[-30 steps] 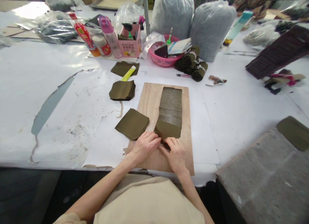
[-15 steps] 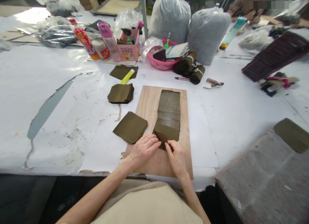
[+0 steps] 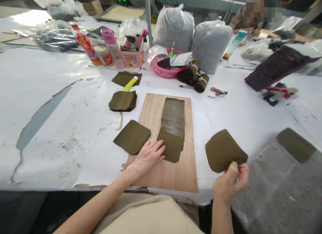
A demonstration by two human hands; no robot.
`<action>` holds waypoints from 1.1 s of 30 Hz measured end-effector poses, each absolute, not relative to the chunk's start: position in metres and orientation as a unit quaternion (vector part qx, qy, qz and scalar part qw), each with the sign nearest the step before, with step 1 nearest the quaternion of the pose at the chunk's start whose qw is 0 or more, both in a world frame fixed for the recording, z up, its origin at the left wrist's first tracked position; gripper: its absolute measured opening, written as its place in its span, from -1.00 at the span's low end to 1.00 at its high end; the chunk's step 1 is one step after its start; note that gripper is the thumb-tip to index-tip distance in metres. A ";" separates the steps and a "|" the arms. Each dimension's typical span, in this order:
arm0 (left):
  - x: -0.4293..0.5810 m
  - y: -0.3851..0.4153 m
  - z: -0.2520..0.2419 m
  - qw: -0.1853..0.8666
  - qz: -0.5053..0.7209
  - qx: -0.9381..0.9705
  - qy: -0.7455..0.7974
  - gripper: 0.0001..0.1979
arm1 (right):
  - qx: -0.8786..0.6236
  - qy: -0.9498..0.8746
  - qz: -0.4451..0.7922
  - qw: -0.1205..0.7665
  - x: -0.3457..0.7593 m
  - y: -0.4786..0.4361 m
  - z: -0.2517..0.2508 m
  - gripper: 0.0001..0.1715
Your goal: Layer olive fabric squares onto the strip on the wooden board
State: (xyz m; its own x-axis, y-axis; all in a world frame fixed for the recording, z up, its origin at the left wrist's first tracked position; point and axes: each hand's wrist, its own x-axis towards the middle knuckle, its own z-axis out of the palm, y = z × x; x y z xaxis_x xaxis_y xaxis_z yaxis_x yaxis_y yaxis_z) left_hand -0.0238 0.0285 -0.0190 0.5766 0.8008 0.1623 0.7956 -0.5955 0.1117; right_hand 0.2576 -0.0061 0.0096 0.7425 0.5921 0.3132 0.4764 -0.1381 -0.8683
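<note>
My right hand [image 3: 231,182] pinches the lower corner of an olive fabric piece [image 3: 223,150], held up to the right of the wooden board [image 3: 187,177]. On that board lies a row of overlapping olive fabric pieces [image 3: 173,118]; their exposed strips look shiny, and the nearest piece shows whole. My left hand [image 3: 149,153] rests with fingers stretched out on the left edge of this nearest piece. Beside it, a stack of olive fabric pieces [image 3: 132,136] overlaps the board's left edge. Another olive piece [image 3: 295,145] lies on a grey surface [image 3: 271,187] at the right.
Farther back are two smaller fabric stacks [image 3: 123,100], a yellow glue tube [image 3: 130,83], a pink basin [image 3: 164,72], rolled dark fabric [image 3: 201,83], thread snips [image 3: 185,87] and bottles [image 3: 113,49]. Two stuffed plastic bags [image 3: 173,26] stand behind. A person [image 3: 248,20] is across the table.
My right hand has lifted a fabric piece off the near end of the row and carried it right. My left hand stays at the row, fingers on the piece beneath.
</note>
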 end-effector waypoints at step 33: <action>-0.044 0.017 -0.027 0.064 0.144 0.892 0.424 -0.83 | -0.642 -0.738 0.118 0.172 0.161 -0.013 -0.018 -0.77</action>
State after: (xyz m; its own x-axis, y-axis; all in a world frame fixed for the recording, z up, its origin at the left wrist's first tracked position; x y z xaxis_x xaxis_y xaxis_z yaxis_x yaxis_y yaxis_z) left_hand -0.0439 0.0168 -0.0267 0.5991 0.7745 0.2032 0.7378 -0.6325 0.2358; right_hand 0.1606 -0.0134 -0.0178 -0.1164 0.9879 0.1028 0.9064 0.1480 -0.3957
